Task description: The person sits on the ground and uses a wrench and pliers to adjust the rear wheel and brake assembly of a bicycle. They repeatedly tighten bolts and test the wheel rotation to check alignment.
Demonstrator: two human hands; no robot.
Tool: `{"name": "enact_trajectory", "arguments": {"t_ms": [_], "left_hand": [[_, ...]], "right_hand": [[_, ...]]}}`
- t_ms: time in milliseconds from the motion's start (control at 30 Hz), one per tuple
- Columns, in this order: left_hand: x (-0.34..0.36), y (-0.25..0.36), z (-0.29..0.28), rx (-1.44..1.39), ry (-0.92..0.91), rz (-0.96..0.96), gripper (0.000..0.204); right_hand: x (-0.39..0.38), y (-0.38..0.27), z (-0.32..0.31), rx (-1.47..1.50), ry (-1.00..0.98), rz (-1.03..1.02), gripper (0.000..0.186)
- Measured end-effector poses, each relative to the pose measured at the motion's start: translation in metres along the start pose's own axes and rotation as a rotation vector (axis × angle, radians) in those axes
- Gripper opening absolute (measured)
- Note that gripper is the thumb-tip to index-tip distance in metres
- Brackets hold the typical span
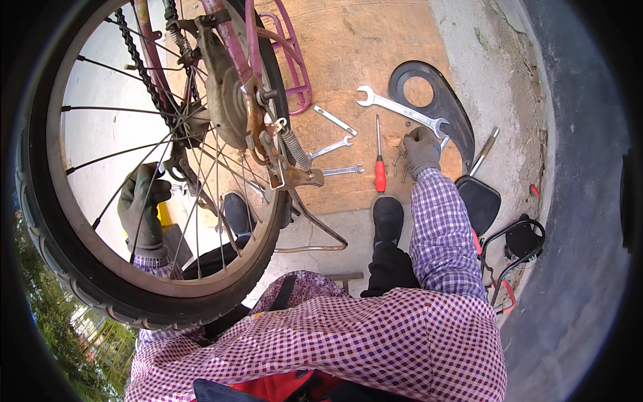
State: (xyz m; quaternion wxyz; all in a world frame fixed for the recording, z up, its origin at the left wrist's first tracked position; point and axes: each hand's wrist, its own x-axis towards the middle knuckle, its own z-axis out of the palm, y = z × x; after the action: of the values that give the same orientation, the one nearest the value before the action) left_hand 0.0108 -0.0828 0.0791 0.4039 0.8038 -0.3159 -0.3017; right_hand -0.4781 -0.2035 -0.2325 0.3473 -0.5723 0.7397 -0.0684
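Note:
A bicycle wheel (67,248) with a black tire and thin spokes fills the left side. Through its spokes shows my left hand (142,204) in a grey-green glove, fingers curled near the hub; what they hold is unclear. On the wooden board, my gloved right hand (422,151) is closed beside the lower end of a large double open-end wrench (402,108). Its fingertips are hidden. Several small bolts (400,161) lie just left of it, with a red-handled screwdriver (380,161) beyond them. Behind the hand lies a black chain guard (449,100).
Two smaller wrenches (333,147) and a flat metal strip (335,120) lie near the rear axle. A pink rack (295,60) stands behind. To the right are a seat post with a black saddle (479,204) and a black metal frame (509,241) by the dark wall.

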Motion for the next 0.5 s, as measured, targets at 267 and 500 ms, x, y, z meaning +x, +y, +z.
{"name": "enact_trajectory", "arguments": {"t_ms": [267,500], "left_hand": [[-0.013,-0.026,-0.011,-0.185,0.193,0.091,0.031],[-0.029,-0.026,0.001,-0.520,0.365,0.238,0.018]], "right_hand": [[-0.047,-0.079,-0.057,0.678,-0.110,-0.049,0.014],[-0.133,-0.161,-0.130,0.739,-0.200,-0.233,0.015]]}}
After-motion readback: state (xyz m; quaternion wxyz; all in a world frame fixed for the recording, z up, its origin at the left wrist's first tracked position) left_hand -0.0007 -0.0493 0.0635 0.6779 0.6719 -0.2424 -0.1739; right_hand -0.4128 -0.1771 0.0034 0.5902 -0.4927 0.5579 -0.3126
